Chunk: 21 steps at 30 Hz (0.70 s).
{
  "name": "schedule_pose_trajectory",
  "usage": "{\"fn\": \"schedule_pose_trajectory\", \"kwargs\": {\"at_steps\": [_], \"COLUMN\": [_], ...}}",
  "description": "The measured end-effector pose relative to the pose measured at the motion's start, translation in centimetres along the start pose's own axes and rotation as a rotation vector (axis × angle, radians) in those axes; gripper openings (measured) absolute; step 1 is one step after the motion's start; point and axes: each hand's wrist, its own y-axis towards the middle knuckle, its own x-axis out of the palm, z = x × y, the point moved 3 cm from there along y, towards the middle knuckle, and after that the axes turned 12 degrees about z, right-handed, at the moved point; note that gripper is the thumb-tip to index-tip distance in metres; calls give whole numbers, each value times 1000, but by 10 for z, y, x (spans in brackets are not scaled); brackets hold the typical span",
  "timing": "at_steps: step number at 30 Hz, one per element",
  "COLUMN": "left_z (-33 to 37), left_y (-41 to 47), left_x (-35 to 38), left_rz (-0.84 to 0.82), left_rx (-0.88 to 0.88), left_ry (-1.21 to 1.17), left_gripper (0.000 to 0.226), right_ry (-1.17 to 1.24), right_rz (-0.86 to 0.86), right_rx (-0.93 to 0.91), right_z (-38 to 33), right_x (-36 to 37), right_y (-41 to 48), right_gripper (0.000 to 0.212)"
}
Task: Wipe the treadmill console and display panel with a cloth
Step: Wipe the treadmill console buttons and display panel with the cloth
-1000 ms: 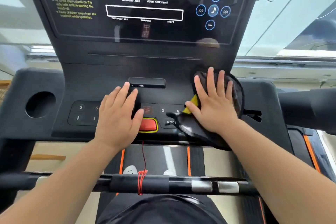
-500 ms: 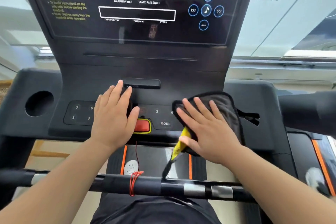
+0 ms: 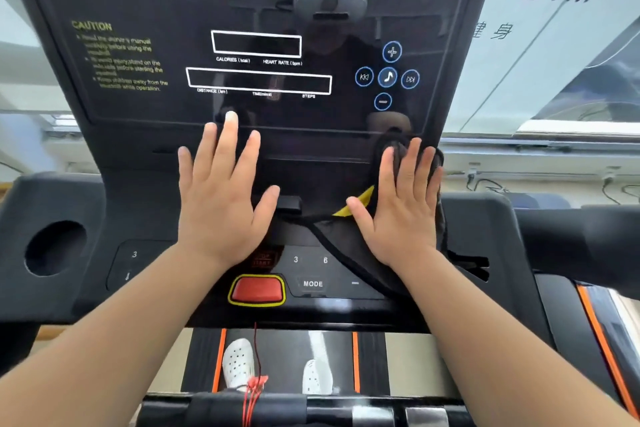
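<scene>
The black treadmill console fills the lower middle, with the glossy display panel rising above it. My right hand lies flat with straight fingers, pressing a dark cloth with a yellow tag against the sloped face right of centre, just under the panel's lower right corner. My left hand rests flat with spread fingers on the same face, left of centre; its fingertips reach the panel's lower edge. It holds nothing. The cloth's lower corner drapes over the right-hand buttons.
A red stop button with a yellow rim and a MODE key sit below my hands. A round cup holder is at the left. A handlebar with a red cord crosses the bottom, above the belt and my white shoes.
Both hands have slid up the console face towards the display panel. The right hand carried the cloth up from the button row. The camera has tilted up and moved closer.
</scene>
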Motion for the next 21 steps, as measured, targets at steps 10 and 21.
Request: {"fn": "schedule_pose_trajectory", "kwargs": {"at_steps": [10, 21], "left_z": [2, -3], "left_y": [44, 50], "left_x": [-6, -6], "left_rz": [103, 153], "left_rx": [-66, -44], "left_ry": [9, -23], "left_gripper": [76, 71], "right_ry": [-50, -197], "right_rz": [314, 266], "right_rx": [-136, -1084], "right_z": [-14, -26], "right_x": [-48, -57], "right_y": [113, 142], "right_gripper": [84, 63]}}
